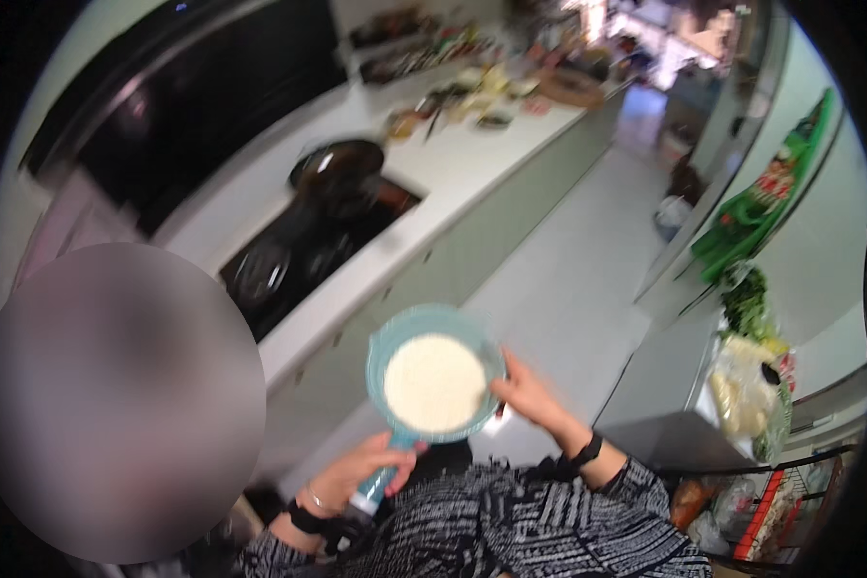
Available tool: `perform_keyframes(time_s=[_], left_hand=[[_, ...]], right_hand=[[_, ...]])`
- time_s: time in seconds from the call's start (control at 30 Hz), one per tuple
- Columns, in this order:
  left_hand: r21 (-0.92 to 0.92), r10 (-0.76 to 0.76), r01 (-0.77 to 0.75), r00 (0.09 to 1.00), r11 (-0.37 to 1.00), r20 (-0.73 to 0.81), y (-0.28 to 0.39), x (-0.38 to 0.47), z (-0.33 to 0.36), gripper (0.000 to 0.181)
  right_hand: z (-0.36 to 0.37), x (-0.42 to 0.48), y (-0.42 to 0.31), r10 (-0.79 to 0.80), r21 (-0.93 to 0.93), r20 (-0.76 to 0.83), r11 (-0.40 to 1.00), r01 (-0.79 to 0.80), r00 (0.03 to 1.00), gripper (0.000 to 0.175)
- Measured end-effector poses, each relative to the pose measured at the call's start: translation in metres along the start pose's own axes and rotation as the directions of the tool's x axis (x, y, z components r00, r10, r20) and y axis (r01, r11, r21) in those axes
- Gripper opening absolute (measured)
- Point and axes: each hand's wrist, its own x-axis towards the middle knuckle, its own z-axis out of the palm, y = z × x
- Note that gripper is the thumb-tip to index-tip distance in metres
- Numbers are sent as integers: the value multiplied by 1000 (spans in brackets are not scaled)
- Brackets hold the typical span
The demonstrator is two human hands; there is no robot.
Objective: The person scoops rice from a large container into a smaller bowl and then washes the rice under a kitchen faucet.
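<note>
A teal bowl-shaped vessel with a handle (433,321) is held in front of my body over the floor. Inside it lies a cream-coloured, smooth-looking content (433,383); whether it is liquid or powder I cannot tell. My left hand (368,466) is wrapped around the teal handle, which ends in a pale tip. With my right hand (527,390) I grip the rim on the right side. Both wrists wear black bands.
At the left a white counter (469,177) carries a black cooktop (303,267) with a dark wok (339,166), and blurred food farther back. Bagged produce (740,383) lies on a grey cabinet at right. A wire rack (773,506) stands low right. A blurred oval covers the lower left.
</note>
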Motion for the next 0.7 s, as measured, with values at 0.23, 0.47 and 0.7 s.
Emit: perform_keyframes(time_s=[0.23,0.47,0.7], left_hand=[[328,-287,170,892,929,350,200,244,53,28],[615,-517,148,708,774,481,319,502,218,29],[626,-525,162,719,763,454,427,704,330,36]], right_hand=[[-196,50,-34,-79,50,-516,991,122,853,56],[-422,51,-30,10,92,-864,986,137,503,52],[-655,117,-76,-50,-3,-897,994,107,439,56]])
